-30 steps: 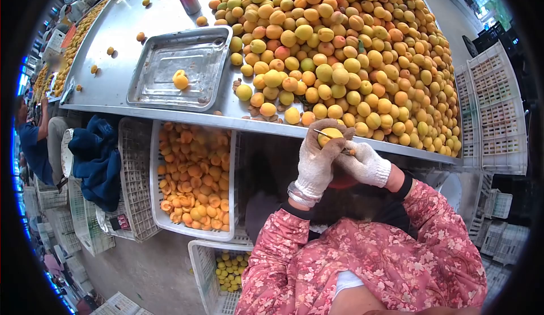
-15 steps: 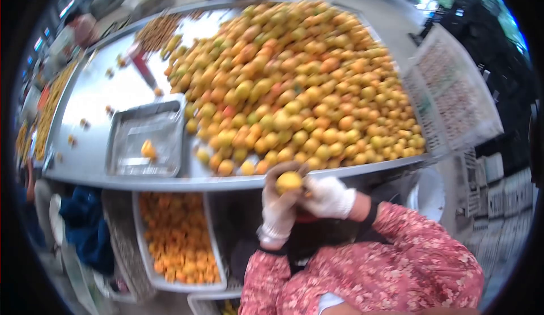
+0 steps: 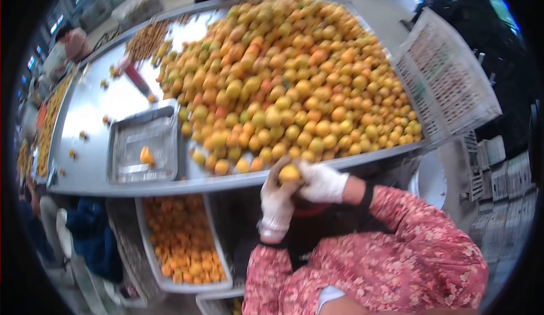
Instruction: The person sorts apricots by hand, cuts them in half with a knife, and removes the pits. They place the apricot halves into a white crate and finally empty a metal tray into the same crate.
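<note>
Both of my hands wear white gloves and meet just in front of the table's near edge. A whole yellow apricot (image 3: pixel 289 173) sits in my left hand (image 3: pixel 276 199), whose stained fingers wrap round it. My right hand (image 3: pixel 322 183) is closed against the fruit's right side; whatever its fingers hold is hidden. Beyond the hands, a large heap of apricots (image 3: pixel 283 88) covers much of the metal table (image 3: pixel 85 111). To the left, a metal tray (image 3: pixel 122 150) holds one orange piece of apricot (image 3: pixel 147 155).
Below the table edge stands a white crate (image 3: pixel 148 241) of halved apricots. Brown pits (image 3: pixel 146 40) and a red-and-white object (image 3: pixel 133 75) lie further back. A white plastic crate (image 3: pixel 447 77) leans at the right, above a white bucket (image 3: pixel 429 184). Other people work at the far side and left.
The view has shifted slightly, so the table appears a little higher at its right. My hands stay together around the apricot, with the right hand's fingers slightly shifted.
</note>
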A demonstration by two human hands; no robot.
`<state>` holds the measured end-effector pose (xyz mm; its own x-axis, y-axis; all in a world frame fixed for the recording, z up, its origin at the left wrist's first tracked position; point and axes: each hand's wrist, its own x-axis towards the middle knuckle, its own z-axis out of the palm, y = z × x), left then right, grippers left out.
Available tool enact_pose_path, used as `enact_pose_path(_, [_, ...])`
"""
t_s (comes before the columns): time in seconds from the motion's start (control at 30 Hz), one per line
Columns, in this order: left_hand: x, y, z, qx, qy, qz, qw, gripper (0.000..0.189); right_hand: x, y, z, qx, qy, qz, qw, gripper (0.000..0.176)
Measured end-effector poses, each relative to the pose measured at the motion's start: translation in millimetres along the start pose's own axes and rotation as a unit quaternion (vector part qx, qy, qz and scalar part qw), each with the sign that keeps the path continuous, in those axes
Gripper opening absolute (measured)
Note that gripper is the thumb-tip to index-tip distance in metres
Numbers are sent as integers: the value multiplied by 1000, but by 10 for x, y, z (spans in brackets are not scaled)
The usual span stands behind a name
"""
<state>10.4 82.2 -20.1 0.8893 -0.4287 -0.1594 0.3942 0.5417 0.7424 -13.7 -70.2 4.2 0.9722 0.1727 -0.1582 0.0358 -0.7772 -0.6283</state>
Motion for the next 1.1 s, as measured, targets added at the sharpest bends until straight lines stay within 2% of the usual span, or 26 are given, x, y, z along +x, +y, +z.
enact_pose_path(0.1, [47,-67,-11,41,8,18,999,50,39,63,8,34,1,4,999,62])
enact_pose_path(0.17, [69,-148,-22,11,28,19,999,53,42,-48,-84,91,-8,2,996,61])
enact_pose_path(0.2, [60,-147,-33,-24,19,13,999,57,55,-39,-93,165,-27,42,985,59])
enact_pose_path(0.33, [43,-93,7,-43,-1,48,998,59,82,-11,-238,188,-7,12,982,56])
enact_pose_path(0.4, [65,-65,-11,-70,-12,41,997,55,104,-46,-323,300,0,47,953,55])
enact_pose_path(0.43, [82,-52,-17,-70,-11,46,996,55,100,-88,-396,298,-2,42,954,55])
enact_pose_path(0.5, [95,-30,-46,-191,-13,-5,982,49,63,-197,-513,368,3,227,902,54])
enact_pose_path(0.57, [121,-41,-40,-182,17,8,983,42,41,-208,-402,359,26,212,909,53])
enact_pose_path(0.63, [131,-69,-53,-257,36,12,966,37,11,-122,-186,220,109,-16,969,54])
enact_pose_path(0.7, [136,-82,-81,-254,11,33,967,34,12,-142,-76,206,54,-29,977,59])
enact_pose_path(0.77, [108,-26,-19,-325,-3,27,945,36,-7,-239,-105,38,-9,30,999,61])
enact_pose_path(0.8, [110,-65,-53,-315,2,24,949,40,-24,-263,-101,37,-13,28,999,61])
enact_pose_path(0.83, [104,-63,-64,-317,4,27,948,40,-41,-280,-94,184,21,30,982,60])
enact_pose_path(0.87, [93,-57,-69,-324,0,25,946,41,-46,-285,-86,327,53,32,943,59])
enact_pose_path(0.9, [81,-48,-65,-331,-4,22,943,43,4,-248,-113,283,122,-38,950,51])
enact_pose_path(0.93, [53,32,-21,-266,9,14,964,42,13,-433,-311,333,125,45,933,44])
enact_pose_path(0.97, [49,30,-1,-268,8,11,963,42,25,-634,-501,380,130,130,907,37])
enact_pose_path(1.0, [47,14,21,-233,8,23,972,43,91,-629,-487,493,196,76,844,26])
enact_pose_path(1.03, [46,-13,41,-198,8,35,979,43,170,-636,-512,504,248,14,827,21])
enact_pose_path(1.1, [34,-56,72,-215,13,30,976,46,323,-688,-546,529,285,-124,789,19])
